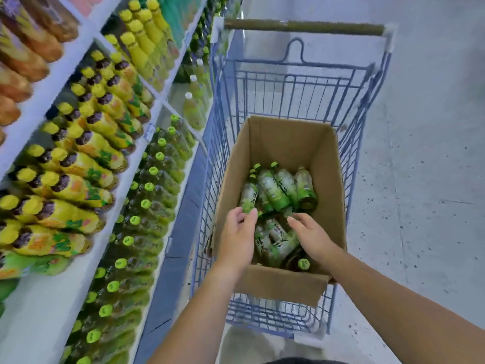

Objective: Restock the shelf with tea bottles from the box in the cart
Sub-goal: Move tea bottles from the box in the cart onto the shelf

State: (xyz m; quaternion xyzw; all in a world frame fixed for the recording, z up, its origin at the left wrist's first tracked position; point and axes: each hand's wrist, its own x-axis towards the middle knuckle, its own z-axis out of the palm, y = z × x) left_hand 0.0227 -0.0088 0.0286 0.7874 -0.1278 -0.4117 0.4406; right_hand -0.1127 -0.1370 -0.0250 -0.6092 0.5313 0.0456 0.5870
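Both hands reach into the cardboard box (283,143) in the blue cart (301,82). The left hand (237,237) pinches a tea bottle (248,197) at its base. The right hand (312,236) hovers spread over more bottles (278,239) just beneath it. The shelf (147,179) stands left of the left hand.

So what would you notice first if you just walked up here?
Probably the two hands reaching into the cardboard box in the blue cart: the left hand grips a green-capped tea bottle, the right hand hovers open over the others. Next, the rows of bright yellow-capped bottles filling the shelf on the left.
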